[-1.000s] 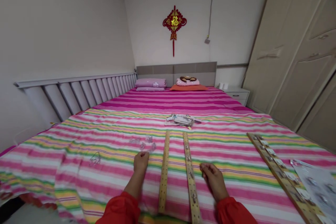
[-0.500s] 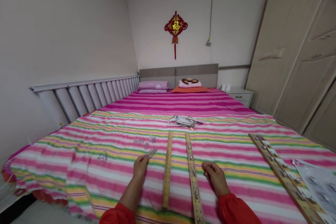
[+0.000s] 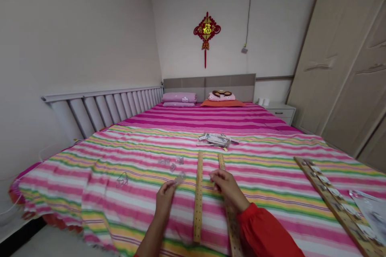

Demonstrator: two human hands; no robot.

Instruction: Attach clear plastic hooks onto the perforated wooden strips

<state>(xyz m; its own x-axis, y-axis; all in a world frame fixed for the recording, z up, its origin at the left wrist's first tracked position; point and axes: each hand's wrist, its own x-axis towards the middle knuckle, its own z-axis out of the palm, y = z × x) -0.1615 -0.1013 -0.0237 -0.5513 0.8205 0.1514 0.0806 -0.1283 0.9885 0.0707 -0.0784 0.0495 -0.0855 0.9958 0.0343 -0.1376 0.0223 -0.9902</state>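
Remote log, me watching: left hand pinches clear plastic piece | right hand clamped on wooden strip | red wall knot reads 福

Loose bright red sleeve on right arm, gathered at cuff; left forearm bare; left hand and right hand ungloved.

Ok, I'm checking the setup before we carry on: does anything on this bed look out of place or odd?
Mainly the long wooden strip with round fittings at the right: it lies slanted across the striped bedspread, out of line with the plain wooden strip lying lengthwise. The small clear plastic pieces also lie loose on the bedspread.
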